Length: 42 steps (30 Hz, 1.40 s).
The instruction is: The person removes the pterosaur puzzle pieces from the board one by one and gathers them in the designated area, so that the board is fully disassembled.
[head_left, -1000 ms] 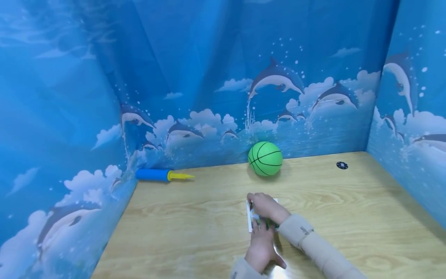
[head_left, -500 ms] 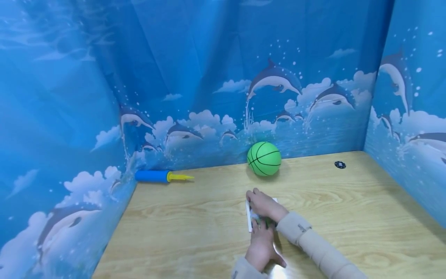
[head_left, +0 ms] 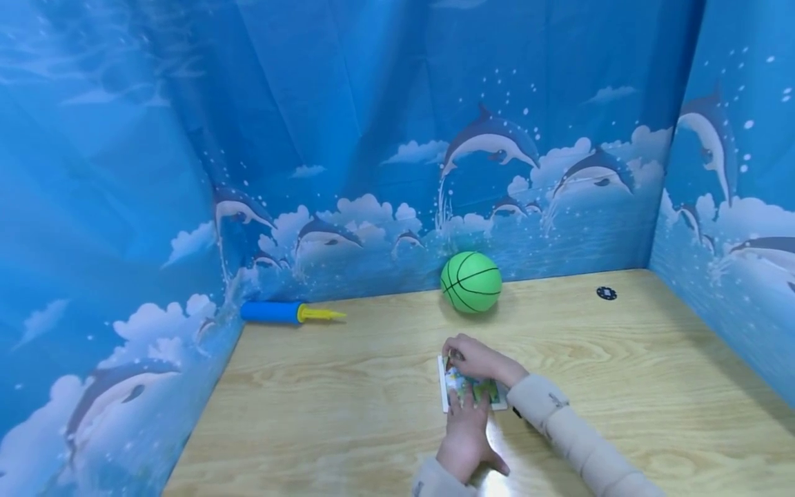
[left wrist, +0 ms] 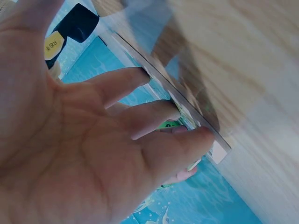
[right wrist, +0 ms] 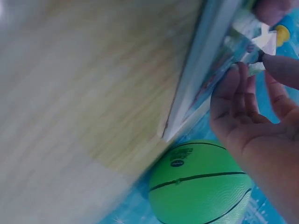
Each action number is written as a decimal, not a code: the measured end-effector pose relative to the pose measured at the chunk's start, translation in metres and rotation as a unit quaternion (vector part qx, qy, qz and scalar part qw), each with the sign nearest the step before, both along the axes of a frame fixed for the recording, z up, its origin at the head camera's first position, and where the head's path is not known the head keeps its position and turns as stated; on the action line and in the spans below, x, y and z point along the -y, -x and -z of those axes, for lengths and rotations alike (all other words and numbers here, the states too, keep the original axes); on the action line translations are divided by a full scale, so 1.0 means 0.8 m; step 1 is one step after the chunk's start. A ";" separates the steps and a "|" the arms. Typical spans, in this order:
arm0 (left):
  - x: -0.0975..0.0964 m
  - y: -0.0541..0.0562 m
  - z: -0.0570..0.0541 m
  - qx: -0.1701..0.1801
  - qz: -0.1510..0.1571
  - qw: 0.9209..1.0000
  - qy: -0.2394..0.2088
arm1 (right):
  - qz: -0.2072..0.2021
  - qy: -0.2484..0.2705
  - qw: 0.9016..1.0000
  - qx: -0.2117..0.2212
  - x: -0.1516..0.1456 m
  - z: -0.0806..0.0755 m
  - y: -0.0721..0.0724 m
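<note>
A small picture puzzle in a white-rimmed frame (head_left: 444, 390) lies flat on the table, its colourful surface partly covered by both hands. My left hand (head_left: 464, 436) rests its fingertips on the near edge, fingers spread and thumb out to the side. In the left wrist view, the left hand (left wrist: 93, 140) has its palm facing the camera and no object in its grasp. Over the frame's far left corner, my right hand (head_left: 479, 359) pinches a small piece between thumb and fingers. That puzzle piece (right wrist: 255, 57) is mostly hidden in the right wrist view.
A green ball (head_left: 471, 282) with black lines sits behind the frame against the dolphin-printed backdrop (head_left: 373, 138). At the back left lies a blue pump (head_left: 271, 313) with a yellow tip. A black round chip (head_left: 606, 293) lies at the back right of the wooden table (head_left: 323, 400).
My right hand has shifted slightly right, with its fingers drawn together and raised a little, uncovering more of the puzzle's picture. The left hand has stayed in place.
</note>
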State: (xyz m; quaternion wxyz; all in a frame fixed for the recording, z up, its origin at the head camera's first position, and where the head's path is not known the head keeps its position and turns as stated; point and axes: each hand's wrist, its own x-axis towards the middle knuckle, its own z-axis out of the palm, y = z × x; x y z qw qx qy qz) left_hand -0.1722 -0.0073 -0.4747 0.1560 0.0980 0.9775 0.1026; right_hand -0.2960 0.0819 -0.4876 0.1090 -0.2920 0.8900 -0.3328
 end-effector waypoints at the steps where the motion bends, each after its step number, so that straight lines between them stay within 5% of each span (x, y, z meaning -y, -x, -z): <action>1: 0.000 0.000 -0.001 0.004 -0.001 1.000 0.002 | -0.009 0.006 1.000 0.000 -0.002 -0.001 0.001; 6: 0.000 0.001 -0.003 0.010 -0.004 1.000 0.007 | -0.028 0.046 0.999 -0.001 -0.024 -0.006 0.006; 18: 0.003 -0.002 -0.004 -0.013 -0.006 1.000 0.017 | 0.072 0.020 0.997 0.001 -0.118 -0.006 0.036; 31: 0.002 -0.001 0.007 -0.003 -0.005 1.000 -0.019 | 0.095 -0.015 0.995 0.015 -0.119 0.010 0.045; 42: 0.002 -0.002 -0.005 -0.007 -0.010 1.000 -0.019 | 0.085 0.004 0.996 -0.018 -0.107 0.010 0.043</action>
